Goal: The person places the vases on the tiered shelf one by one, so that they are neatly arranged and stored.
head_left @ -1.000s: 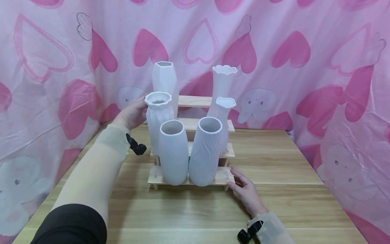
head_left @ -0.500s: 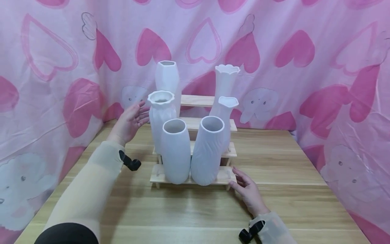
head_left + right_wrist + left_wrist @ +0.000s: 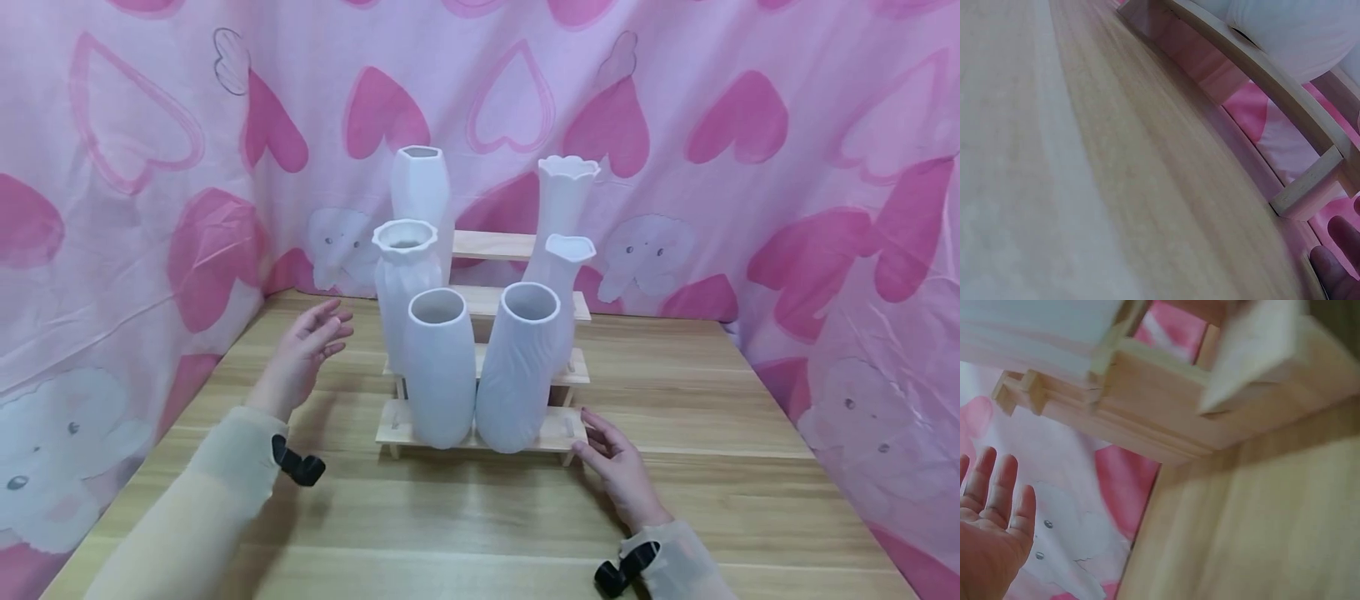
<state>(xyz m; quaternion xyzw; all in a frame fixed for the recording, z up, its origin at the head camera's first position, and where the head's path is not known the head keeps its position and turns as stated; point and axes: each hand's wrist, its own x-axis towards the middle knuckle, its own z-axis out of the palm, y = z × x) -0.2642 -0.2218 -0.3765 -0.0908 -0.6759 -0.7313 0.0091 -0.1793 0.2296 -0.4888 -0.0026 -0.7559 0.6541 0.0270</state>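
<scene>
A stepped wooden display stand (image 3: 564, 423) holds several white vases. On its lowest step, two vases stand side by side: a smooth one (image 3: 441, 375) and one with wavy relief (image 3: 517, 379). Behind them are a ruffled-rim vase (image 3: 405, 283) at left and a flared-mouth vase (image 3: 570, 262) at right. Farther back rise a faceted vase (image 3: 422, 183) and a scallop-rimmed vase (image 3: 564, 196). My left hand (image 3: 300, 354), palm inward and fingers loosely extended, is in the air left of the stand. My right hand (image 3: 618, 471) holds the right end of the lowest step between thumb and fingers.
The stand is on a wood-grain table (image 3: 480, 525). A pink heart-patterned curtain (image 3: 675, 50) hangs round its back and sides. Each wrist wears a small black camera mount, one at left (image 3: 298, 462) and one at right (image 3: 626, 571).
My left hand has let go of the ruffled-rim vase's side and drawn back toward me, down and left. My right hand stays at the stand's corner. The head view has shifted slightly.
</scene>
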